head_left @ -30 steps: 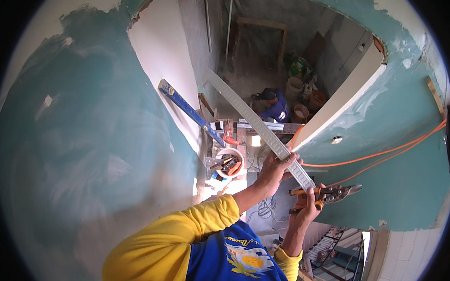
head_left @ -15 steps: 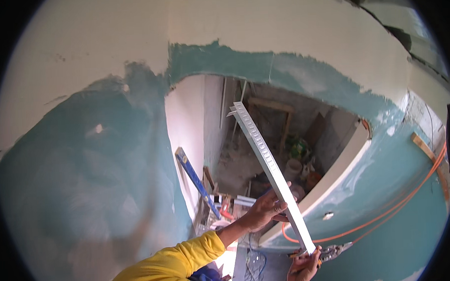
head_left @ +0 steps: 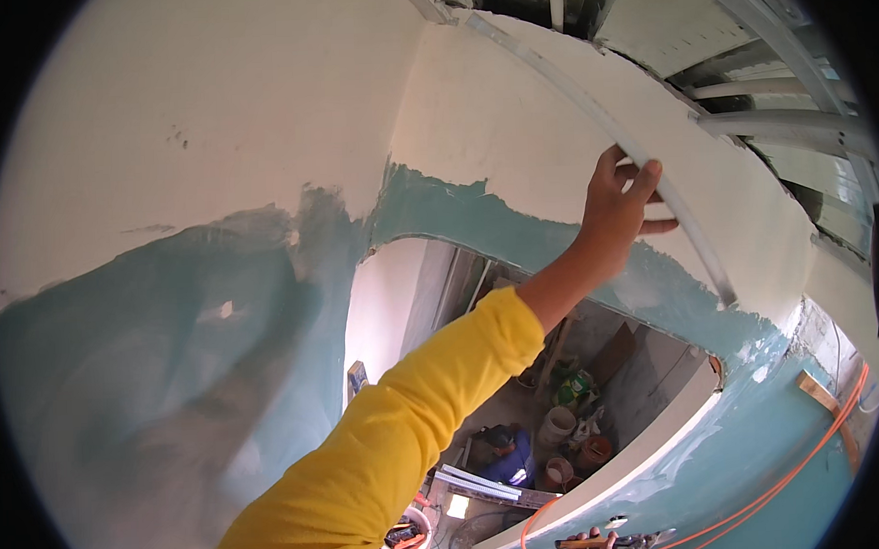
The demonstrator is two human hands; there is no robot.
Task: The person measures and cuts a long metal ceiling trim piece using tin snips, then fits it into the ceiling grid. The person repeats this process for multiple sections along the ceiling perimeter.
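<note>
At one o'clock in the head view, the left hand (head_left: 619, 202) is raised on a yellow sleeve (head_left: 397, 441) and closed around a long white perforated corner strip (head_left: 604, 124), thumb below and fingers (head_left: 647, 182) wrapped over its top. The grip falls on the lower half of the strip, so the profile is pressed flat against the outer edge of the curved arch wall (head_left: 511, 107). From the hand the strip runs up toward twelve o'clock, following the plaster edge to the metal ceiling framing (head_left: 763, 99), and its free end slopes down toward three o'clock, ending just beside the line where white filler meets the green board (head_left: 171, 361). It bends with the curve, which seems to be why it is held against the edge rather than away from it.

At six o'clock, right at the rim, the right hand (head_left: 589, 542) shows only as fingertips closed on orange-handled snips (head_left: 631, 540), kept low and well apart from the strip. How firmly it grips I cannot tell.

Through the opening under the arch, toward five o'clock, a floor far below carries buckets (head_left: 559, 425), a person in blue (head_left: 509, 456) crouched among them, and loose metal profiles (head_left: 486, 486). An orange cable (head_left: 804, 465) loops across the green board at four o'clock, beside a short wooden batten (head_left: 819, 397).
</note>
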